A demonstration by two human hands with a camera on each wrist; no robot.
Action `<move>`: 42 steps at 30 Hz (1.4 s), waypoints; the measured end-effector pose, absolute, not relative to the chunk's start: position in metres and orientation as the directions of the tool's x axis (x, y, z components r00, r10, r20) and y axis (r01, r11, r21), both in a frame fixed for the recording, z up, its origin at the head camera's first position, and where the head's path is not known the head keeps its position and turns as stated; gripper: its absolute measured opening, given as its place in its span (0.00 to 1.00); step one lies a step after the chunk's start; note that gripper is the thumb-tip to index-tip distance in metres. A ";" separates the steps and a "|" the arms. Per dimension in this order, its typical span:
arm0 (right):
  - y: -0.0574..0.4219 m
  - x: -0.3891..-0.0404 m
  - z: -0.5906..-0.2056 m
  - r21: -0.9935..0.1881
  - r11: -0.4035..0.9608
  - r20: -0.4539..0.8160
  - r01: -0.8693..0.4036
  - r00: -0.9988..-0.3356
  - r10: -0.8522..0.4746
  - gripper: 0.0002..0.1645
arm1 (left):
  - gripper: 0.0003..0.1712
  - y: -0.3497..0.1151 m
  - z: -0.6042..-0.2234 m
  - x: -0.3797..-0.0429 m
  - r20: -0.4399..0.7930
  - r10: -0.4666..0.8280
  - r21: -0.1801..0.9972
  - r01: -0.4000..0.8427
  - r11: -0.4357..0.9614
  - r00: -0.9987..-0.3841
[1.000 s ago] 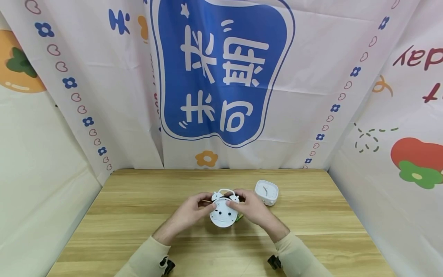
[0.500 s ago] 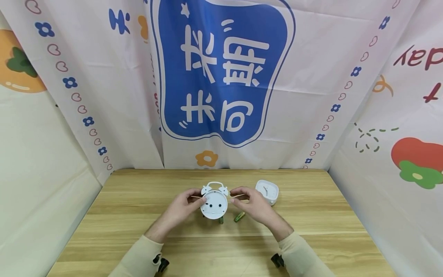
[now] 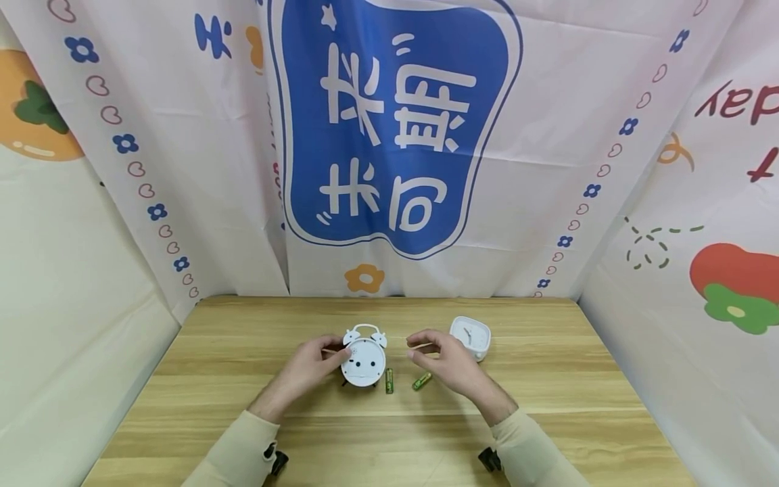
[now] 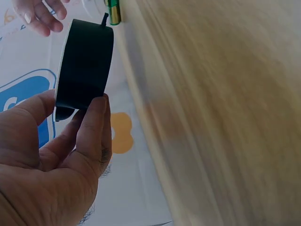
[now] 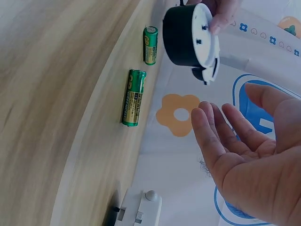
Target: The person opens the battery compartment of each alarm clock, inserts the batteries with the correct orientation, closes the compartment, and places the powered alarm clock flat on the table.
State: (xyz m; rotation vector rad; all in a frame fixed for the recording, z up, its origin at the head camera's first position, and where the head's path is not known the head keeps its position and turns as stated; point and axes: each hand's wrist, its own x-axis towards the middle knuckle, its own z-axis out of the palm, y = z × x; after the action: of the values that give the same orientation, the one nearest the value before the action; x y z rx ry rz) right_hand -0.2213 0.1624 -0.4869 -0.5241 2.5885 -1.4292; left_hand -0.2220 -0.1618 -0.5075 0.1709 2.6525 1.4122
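My left hand (image 3: 313, 368) grips a twin-bell alarm clock (image 3: 364, 365) by its left side, thumb on the back. Its white back with two dark knobs faces me, the bells and handle point away, and its dark side (image 4: 84, 66) fills the left wrist view. The dial is hidden. Apart from the clock, my right hand (image 3: 447, 358) holds nothing; its fingers are relaxed and slightly bent, as the right wrist view shows. Between the hands, two green batteries lie on the table: one (image 3: 389, 381) close by the clock, the other (image 3: 422, 381) near my right hand.
A small white square clock (image 3: 470, 336) sits just beyond my right hand, its dial tilted upward. The wooden table (image 3: 548, 406) ends at a printed cloth backdrop (image 3: 213, 203), and similar cloths hang on both sides.
My right hand has let go of the alarm clock and moved slightly right. My left hand has carried the clock to the left, so both batteries now show fully.
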 end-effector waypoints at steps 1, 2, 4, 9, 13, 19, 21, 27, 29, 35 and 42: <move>0.162 -0.221 -0.487 -0.840 0.490 0.047 -0.235 -0.930 -0.366 0.18 | 0.26 -0.162 -0.509 -0.223 -0.068 0.157 0.826 0.033 0.563 -0.985; 0.163 -0.222 -0.487 -0.838 0.491 0.047 -0.236 -0.929 -0.366 0.18 | 0.26 -0.162 -0.509 -0.223 -0.070 0.156 0.822 0.032 0.569 -0.985; 0.163 -0.222 -0.488 -0.836 0.494 0.049 -0.239 -0.929 -0.367 0.18 | 0.26 -0.161 -0.510 -0.224 -0.069 0.158 0.809 0.037 0.586 -0.985; 0.162 -0.223 -0.490 -0.835 0.494 0.052 -0.241 -0.929 -0.366 0.18 | 0.25 -0.159 -0.510 -0.225 -0.066 0.166 0.791 0.050 0.610 -0.984; 0.162 -0.222 -0.490 -0.834 0.497 0.049 -0.239 -0.930 -0.365 0.17 | 0.22 -0.158 -0.509 -0.224 -0.064 0.167 0.769 0.058 0.637 -0.984; 0.161 -0.221 -0.490 -0.834 0.497 0.052 -0.241 -0.929 -0.365 0.17 | 0.17 -0.158 -0.508 -0.225 -0.072 0.160 0.721 0.059 0.690 -0.984; 0.161 -0.221 -0.490 -0.835 0.495 0.052 -0.242 -0.929 -0.367 0.17 | 0.16 -0.158 -0.508 -0.225 -0.076 0.156 0.703 0.058 0.709 -0.985; 0.161 -0.222 -0.490 -0.832 0.498 0.046 -0.242 -0.927 -0.373 0.17 | 0.15 -0.158 -0.510 -0.227 -0.068 0.155 0.679 0.068 0.731 -0.986; 0.161 -0.222 -0.490 -0.832 0.500 0.044 -0.241 -0.927 -0.373 0.17 | 0.15 -0.158 -0.510 -0.227 -0.065 0.151 0.677 0.067 0.733 -0.986; 0.161 -0.221 -0.489 -0.830 0.504 0.039 -0.239 -0.926 -0.375 0.18 | 0.16 -0.157 -0.509 -0.225 -0.052 0.138 0.660 0.070 0.748 -0.989; 0.161 -0.221 -0.491 -0.830 0.504 0.034 -0.241 -0.922 -0.385 0.19 | 0.20 -0.153 -0.505 -0.218 -0.002 0.142 0.638 0.108 0.763 -0.990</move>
State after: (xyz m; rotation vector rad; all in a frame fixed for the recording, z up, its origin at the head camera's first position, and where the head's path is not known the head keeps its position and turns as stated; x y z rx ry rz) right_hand -0.2212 0.1605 -0.4912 -0.5424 2.5871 -1.3902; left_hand -0.2177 -0.1532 -0.5055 0.2063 2.9017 1.0449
